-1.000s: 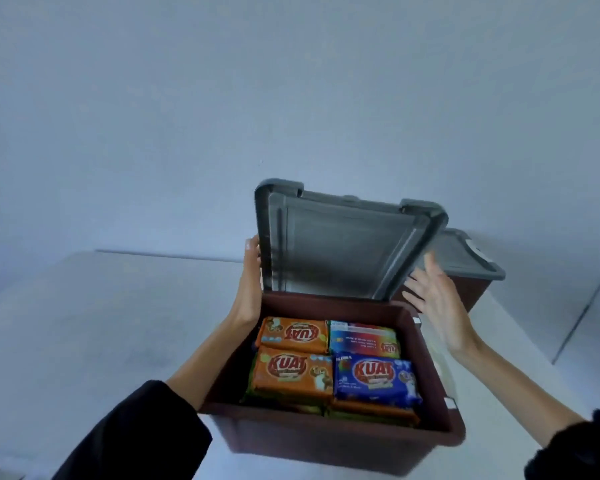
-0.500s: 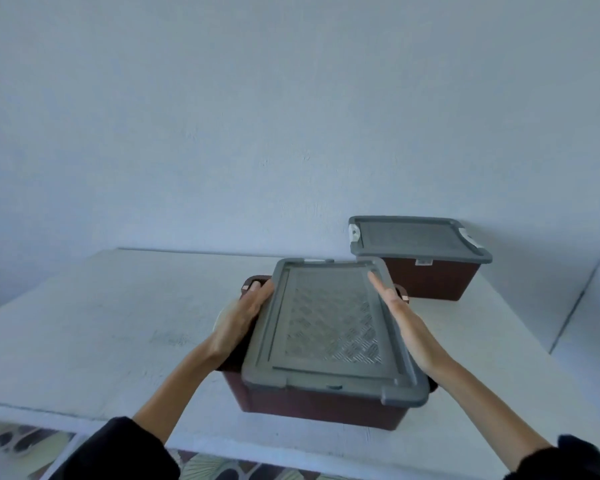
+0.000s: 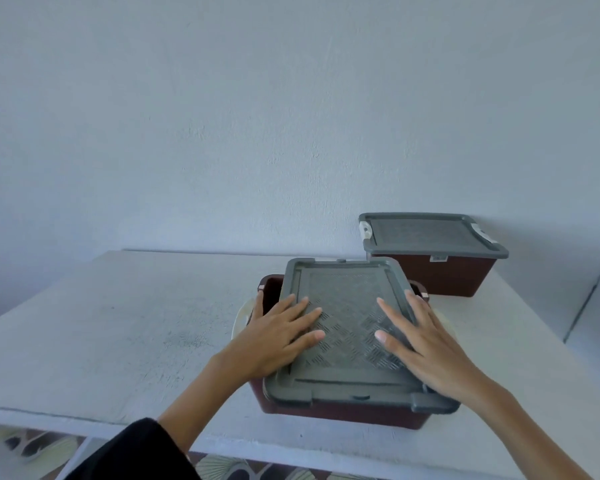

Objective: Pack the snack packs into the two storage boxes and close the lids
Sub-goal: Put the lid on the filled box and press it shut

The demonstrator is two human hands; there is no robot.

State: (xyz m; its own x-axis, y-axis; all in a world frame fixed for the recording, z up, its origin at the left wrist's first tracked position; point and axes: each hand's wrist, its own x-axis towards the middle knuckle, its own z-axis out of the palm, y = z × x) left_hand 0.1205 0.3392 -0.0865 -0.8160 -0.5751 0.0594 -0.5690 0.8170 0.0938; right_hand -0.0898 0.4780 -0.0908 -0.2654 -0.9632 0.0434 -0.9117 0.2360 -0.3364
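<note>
A dark red storage box (image 3: pixel 340 412) stands at the table's front edge with its grey lid (image 3: pixel 347 292) lying on top. The lid sits a little askew, and the box's rim shows at the back left corner. My left hand (image 3: pixel 274 336) lies flat on the lid's left side, fingers spread. My right hand (image 3: pixel 420 344) lies flat on the right side, fingers spread too. No snack packs are visible; the lid hides the inside. A second dark red box (image 3: pixel 440 275) with a grey lid (image 3: pixel 426 233) on it stands at the back right, against the wall.
The white table (image 3: pixel 118 327) runs left from the boxes to its front edge. A pale wall rises right behind it. Something flat and cream-coloured (image 3: pixel 241 318) peeks out under the near box. Patterned floor shows below the table's front edge.
One second ago the near lid stood raised over the snack packs. It came down onto the box, and both hands shifted from its edges onto its top.
</note>
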